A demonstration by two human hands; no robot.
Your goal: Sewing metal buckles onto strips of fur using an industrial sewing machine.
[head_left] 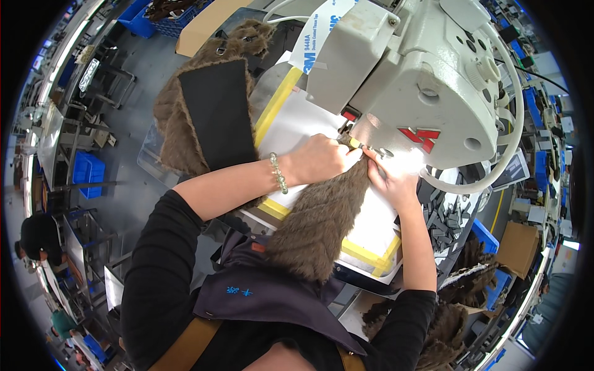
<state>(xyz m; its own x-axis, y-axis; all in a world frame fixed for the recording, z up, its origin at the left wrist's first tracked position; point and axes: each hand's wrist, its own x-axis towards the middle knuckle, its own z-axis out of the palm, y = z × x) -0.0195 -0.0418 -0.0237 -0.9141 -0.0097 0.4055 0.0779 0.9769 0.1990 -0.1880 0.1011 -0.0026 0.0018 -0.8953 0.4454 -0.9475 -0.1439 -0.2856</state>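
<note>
A long strip of brown fur point(318, 219) lies across the white work surface of a sewing machine point(427, 93), its wide end hanging over the front edge towards me. My left hand point(318, 159), a beaded bracelet at its wrist, is closed on the strip's narrow far end. From the other side, my right hand point(391, 176) pinches the same end between thumb and fingertips. Both hands meet just below the machine's needle area. A small yellowish bit point(355, 143) shows between the fingertips; what it is I cannot make out. The needle itself is mostly hidden.
To the left, a brown fur pile point(176, 117) carries a black panel point(218, 111). Many small dark grey pieces point(442, 222) lie right of the machine. Further right are more fur point(473, 272) and a cardboard box point(518, 250). A white hose point(516, 142) loops beside the machine head.
</note>
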